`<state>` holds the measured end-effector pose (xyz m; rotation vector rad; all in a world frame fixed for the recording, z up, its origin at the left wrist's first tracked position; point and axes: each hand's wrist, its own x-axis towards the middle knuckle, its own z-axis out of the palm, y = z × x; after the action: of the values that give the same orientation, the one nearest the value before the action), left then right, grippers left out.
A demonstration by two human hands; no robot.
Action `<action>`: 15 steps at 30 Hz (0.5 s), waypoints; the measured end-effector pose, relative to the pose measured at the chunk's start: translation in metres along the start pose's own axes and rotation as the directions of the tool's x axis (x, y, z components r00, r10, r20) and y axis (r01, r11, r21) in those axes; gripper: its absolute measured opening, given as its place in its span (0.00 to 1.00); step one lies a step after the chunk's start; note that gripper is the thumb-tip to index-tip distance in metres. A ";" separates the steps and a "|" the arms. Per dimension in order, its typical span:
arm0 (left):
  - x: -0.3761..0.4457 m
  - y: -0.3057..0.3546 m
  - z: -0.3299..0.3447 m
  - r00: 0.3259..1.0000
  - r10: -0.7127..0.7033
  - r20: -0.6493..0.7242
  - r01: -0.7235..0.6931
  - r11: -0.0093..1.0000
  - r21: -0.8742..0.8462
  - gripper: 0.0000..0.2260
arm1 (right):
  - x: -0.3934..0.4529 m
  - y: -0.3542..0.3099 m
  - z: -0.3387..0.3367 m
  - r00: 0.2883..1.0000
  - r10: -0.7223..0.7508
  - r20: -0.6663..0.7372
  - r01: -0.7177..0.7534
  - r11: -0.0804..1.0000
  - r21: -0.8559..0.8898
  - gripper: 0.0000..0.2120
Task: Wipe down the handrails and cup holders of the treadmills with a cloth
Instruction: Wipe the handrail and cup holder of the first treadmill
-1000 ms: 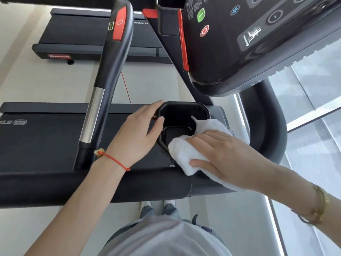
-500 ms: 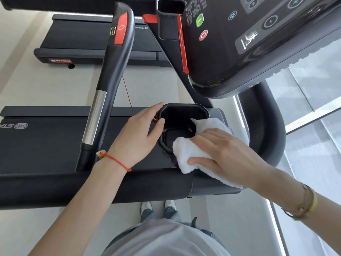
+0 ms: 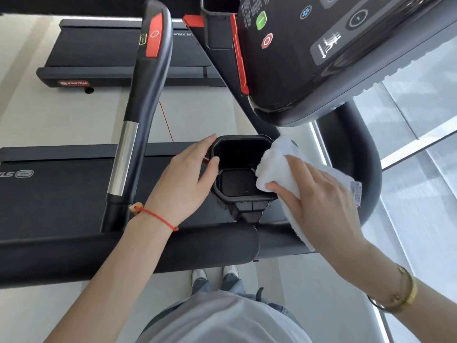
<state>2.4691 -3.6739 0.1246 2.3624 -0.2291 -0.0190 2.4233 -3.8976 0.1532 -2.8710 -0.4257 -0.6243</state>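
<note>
A black cup holder [image 3: 238,152] sits in the middle of the treadmill frame, its dark inside showing. My left hand [image 3: 184,184] grips its left rim, thumb over the edge. My right hand [image 3: 319,196] presses a white cloth [image 3: 277,164] against the holder's right rim and wall. The cloth drapes down under my palm, and a label shows at its right end. A black handrail [image 3: 146,100] with a silver section and a red button rises to the left. A thick black front bar [image 3: 123,253] runs across below my hands.
The black console [image 3: 333,58] with green and red buttons overhangs the cup holder at the upper right. A curved black rail [image 3: 358,169] lies right of the cloth. A second treadmill deck [image 3: 103,53] stands beyond. A window is at the right; my shoes show below.
My right hand has slid the cloth from the holder's near front edge up and right onto its right rim. More of the holder's inside shows. My left hand has stayed on the left rim.
</note>
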 end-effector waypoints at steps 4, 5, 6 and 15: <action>0.000 0.000 0.000 1.000 0.004 -0.006 -0.004 1.000 0.004 0.22 | -0.008 -0.006 -0.004 0.998 0.035 0.058 -0.041 0.992 0.119 0.19; 0.001 0.000 0.001 1.000 0.004 -0.006 -0.004 1.000 0.009 0.22 | -0.011 -0.004 -0.004 0.998 0.026 0.054 -0.035 0.986 0.165 0.19; 0.001 0.000 0.001 1.000 0.002 -0.006 -0.002 1.000 0.013 0.22 | -0.013 -0.002 -0.005 0.999 0.015 0.044 -0.023 0.979 0.204 0.19; 0.001 0.001 0.001 1.000 0.004 -0.013 -0.004 1.000 0.013 0.22 | -0.005 0.007 -0.005 0.989 0.141 0.044 -0.147 0.930 0.337 0.16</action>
<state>2.4697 -3.6749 0.1245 2.3748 -0.2286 -0.0006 2.4193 -3.9064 0.1551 -2.5512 -0.2881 -0.4479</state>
